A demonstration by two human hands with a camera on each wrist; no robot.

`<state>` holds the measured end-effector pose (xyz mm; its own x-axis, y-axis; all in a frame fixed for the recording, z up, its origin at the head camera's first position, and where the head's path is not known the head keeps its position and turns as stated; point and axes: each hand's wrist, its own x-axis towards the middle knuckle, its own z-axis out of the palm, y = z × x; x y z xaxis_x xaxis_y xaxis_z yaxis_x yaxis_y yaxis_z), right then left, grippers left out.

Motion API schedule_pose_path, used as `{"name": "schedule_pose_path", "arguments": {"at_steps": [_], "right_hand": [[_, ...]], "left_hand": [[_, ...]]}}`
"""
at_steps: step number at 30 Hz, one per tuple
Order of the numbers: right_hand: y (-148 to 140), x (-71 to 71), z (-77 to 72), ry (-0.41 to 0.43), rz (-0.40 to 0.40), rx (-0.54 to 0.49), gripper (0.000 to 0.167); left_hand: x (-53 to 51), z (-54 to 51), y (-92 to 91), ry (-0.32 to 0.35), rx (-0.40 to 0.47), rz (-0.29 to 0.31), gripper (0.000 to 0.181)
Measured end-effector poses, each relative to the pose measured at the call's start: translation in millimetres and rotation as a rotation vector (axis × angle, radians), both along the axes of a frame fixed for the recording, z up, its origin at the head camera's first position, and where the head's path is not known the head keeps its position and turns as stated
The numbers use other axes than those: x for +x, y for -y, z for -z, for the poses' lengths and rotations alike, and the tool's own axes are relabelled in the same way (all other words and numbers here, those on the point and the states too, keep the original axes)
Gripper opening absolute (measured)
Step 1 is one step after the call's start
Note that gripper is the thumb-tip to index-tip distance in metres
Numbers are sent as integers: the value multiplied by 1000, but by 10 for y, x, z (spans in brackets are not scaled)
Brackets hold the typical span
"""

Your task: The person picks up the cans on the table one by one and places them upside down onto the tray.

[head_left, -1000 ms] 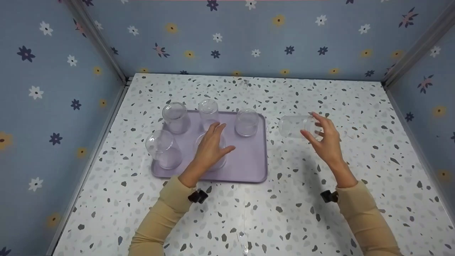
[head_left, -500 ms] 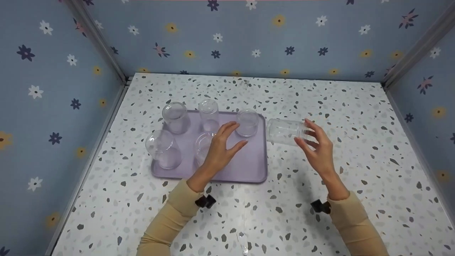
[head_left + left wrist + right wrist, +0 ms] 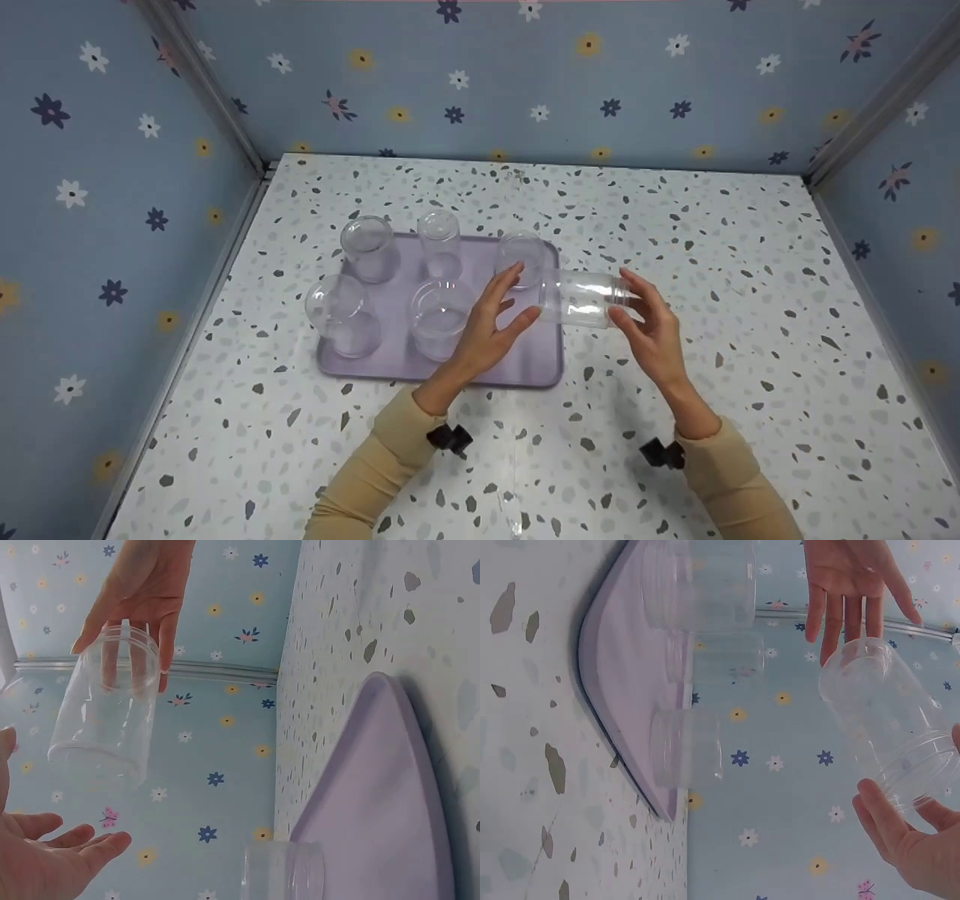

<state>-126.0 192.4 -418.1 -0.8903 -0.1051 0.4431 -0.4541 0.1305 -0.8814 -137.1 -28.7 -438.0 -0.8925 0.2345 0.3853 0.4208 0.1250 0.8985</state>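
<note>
My right hand [image 3: 651, 330] pinches a clear, threaded-neck jar [image 3: 583, 298] by its ridged neck end, fingers on one side and thumb on the other. The jar lies on its side in the air, its base pointing left over the right edge of the lilac tray [image 3: 536, 367]. My left hand [image 3: 486, 334] is held above the tray with fingers and thumb spread, beside the jar's base. In the left wrist view a gap shows between the left hand [image 3: 45, 855] and the jar [image 3: 105, 712]. Whether any fingertip touches the base I cannot tell.
Several clear jars stand on the tray: front left [image 3: 352, 326], back left [image 3: 369, 251], back middle [image 3: 440, 247], back right [image 3: 517, 251] and front middle [image 3: 435, 322]. Flower-patterned walls [image 3: 525, 82] enclose the speckled table [image 3: 720, 225] at the back and sides.
The right hand has carried the jar leftward and slightly nearer, from beside the tray to its right edge. The left hand has moved right, away from the front middle jar toward the held one.
</note>
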Motion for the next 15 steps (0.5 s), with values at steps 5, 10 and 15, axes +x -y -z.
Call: {"name": "schedule_pose_path", "arguments": {"at_steps": [5,10,15], "right_hand": [[46,22,51,53,-34,-11,43],[25,-11,192,118,-86,-63,42],[10,-41,297,156,-130,-113,40]], "left_hand": [[109,-168,-35,70,81,60,64],[143,-221,-51,96,128,82,65],[143,-189,-70,118,174,86,64]]}}
